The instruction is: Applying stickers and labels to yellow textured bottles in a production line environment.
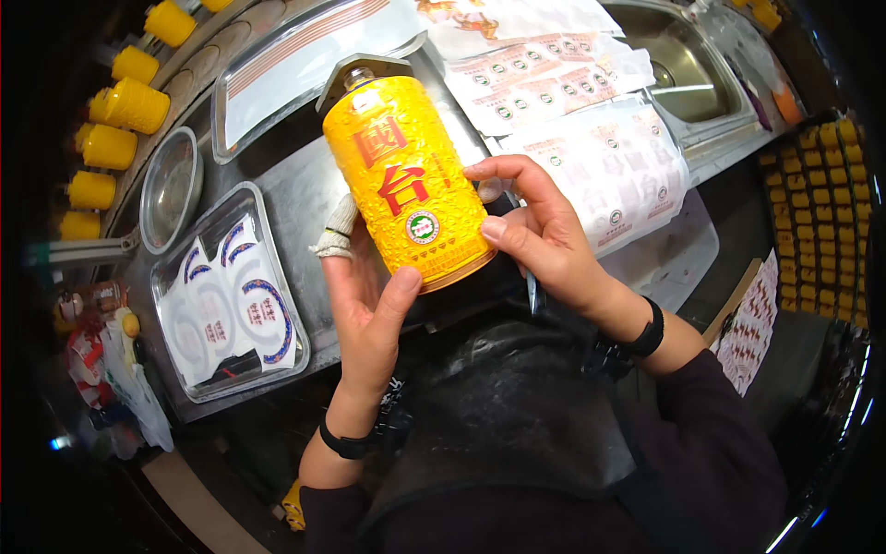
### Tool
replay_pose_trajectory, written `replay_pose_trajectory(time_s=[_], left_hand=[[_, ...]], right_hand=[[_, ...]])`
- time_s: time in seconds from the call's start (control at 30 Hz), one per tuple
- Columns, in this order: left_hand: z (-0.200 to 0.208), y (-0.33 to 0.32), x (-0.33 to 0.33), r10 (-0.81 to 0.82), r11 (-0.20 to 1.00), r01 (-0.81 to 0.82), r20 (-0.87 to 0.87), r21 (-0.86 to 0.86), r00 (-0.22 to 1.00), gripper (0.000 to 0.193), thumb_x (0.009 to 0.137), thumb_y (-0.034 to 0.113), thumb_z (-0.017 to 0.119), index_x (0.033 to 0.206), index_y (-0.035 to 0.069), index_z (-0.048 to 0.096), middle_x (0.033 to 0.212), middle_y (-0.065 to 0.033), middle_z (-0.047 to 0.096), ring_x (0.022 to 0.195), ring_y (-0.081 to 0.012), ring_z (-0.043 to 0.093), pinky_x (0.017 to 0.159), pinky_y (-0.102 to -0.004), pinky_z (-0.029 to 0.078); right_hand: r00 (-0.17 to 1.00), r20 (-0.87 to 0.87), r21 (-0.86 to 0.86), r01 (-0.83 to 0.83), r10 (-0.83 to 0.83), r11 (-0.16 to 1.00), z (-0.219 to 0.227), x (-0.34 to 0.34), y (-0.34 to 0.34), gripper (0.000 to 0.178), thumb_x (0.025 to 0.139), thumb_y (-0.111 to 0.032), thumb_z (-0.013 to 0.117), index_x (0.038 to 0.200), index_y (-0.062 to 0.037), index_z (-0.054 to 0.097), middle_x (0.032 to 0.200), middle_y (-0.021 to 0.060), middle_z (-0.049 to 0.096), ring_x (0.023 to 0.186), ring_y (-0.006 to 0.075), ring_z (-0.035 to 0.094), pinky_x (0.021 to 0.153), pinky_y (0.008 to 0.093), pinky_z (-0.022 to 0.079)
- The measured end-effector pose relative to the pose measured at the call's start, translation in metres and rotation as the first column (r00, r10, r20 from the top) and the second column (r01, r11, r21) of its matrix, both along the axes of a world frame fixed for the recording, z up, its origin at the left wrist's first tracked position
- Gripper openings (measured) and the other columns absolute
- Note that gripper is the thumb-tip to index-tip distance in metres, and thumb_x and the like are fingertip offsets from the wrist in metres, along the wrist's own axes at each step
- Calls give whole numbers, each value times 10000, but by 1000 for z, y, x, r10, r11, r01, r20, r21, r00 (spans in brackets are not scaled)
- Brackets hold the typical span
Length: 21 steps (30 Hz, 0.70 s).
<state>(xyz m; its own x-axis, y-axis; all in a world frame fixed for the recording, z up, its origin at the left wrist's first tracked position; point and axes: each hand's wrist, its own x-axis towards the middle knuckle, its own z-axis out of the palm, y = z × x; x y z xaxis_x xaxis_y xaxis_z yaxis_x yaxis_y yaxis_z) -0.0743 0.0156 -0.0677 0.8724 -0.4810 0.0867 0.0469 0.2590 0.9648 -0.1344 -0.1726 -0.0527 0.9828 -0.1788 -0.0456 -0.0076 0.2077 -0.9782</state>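
Observation:
A yellow embossed bottle (415, 189) with red characters and a small round green-and-white emblem is held up in front of me, tilted, its neck pointing away. My left hand (369, 305) grips it at the lower left, with the thumb on the near edge and a white cloth finger cover on one finger. From the right, my right hand (544, 226) closes on its side, thumb near the base and index finger higher up. Something thin and pale shows under the right palm; I cannot make it out. Fingers behind the bottle are hidden.
Decal sheets (600, 171) lie to the right, beside a metal sink (692, 69). On the left are a tray (300, 355) of cut decals and a round bowl (192, 175). Another tray (219, 129) lies farther back. Yellow bottles (106, 146) line the far left; several more fill a rack (821, 222) at right.

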Motion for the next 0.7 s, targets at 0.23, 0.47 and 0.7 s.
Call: replay_pose_trajectory(time_s=[0.23, 0.47, 0.7], left_hand=[[2, -2, -3, 29, 999, -29, -10, 26, 1000, 761, 871, 200, 663, 1457, -9, 225, 1492, -196, 312, 1394, -293, 313, 1153, -421, 207], [0, 0, -4, 48, 996, -47, -14, 70, 999, 761, 877, 223, 657, 1460, -7, 225, 1484, -196, 320, 1390, -293, 312, 1152, -421, 208], [-1, 0, -5, 47, 998, -46, -24, 53, 999, 754, 887, 216, 647, 1463, -12, 216, 1488, -195, 315, 1391, -291, 311, 1150, -420, 212]], right_hand=[[999, 31, -57, -31, 33, 998, -5, 2, -3, 468, 891, -78, 601, 1317, -13, 419, 1179, 78, 471, 678, 41, 569, 679, 184, 493], [999, 51, -180, 10, -1, 984, 0, 1, -1, 462, 831, -175, 707, 1232, -67, 507, 1126, 91, 475, 1002, 129, 455, 598, 208, 425], [995, 90, -235, -20, 42, 972, -1, 2, 0, 515, 867, -122, 662, 1310, -15, 422, 1213, 63, 453, 590, -5, 472, 549, 143, 401]])
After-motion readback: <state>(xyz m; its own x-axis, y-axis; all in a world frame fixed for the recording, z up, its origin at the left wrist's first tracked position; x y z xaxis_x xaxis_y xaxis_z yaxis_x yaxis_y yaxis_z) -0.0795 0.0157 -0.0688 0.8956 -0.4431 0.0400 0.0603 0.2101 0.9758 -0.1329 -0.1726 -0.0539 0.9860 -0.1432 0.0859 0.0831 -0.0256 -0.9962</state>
